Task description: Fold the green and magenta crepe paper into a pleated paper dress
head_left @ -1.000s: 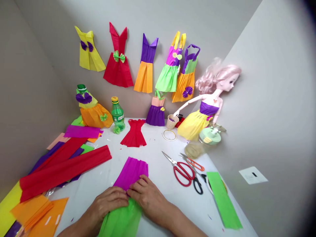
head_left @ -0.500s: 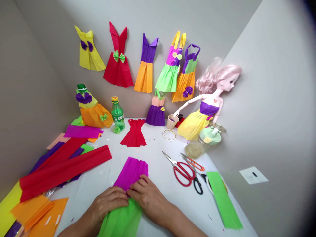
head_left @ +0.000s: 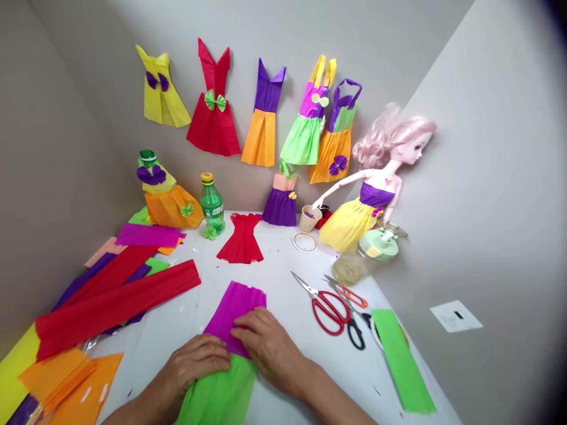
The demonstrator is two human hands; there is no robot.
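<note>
A pleated magenta crepe paper piece [head_left: 237,306] lies on the white table [head_left: 283,307], joined at its near edge to a green crepe paper piece [head_left: 219,395]. My left hand [head_left: 195,363] rests palm down with its fingers laid on the seam where the two colours meet. Beside it, my right hand [head_left: 266,342] lies flat on the magenta paper, fingers stretched out. Neither hand grips anything.
Red scissors [head_left: 325,307], orange scissors [head_left: 349,292] and black-handled scissors lie to the right, beside a green paper strip [head_left: 401,360]. Red paper rolls [head_left: 115,304] and orange sheets [head_left: 71,383] lie left. A doll [head_left: 376,189], bottle [head_left: 211,203], tape ring [head_left: 305,242] and paper dresses stand behind.
My right hand has slid forward from the seam onto the magenta paper. My left hand has stayed on the seam.
</note>
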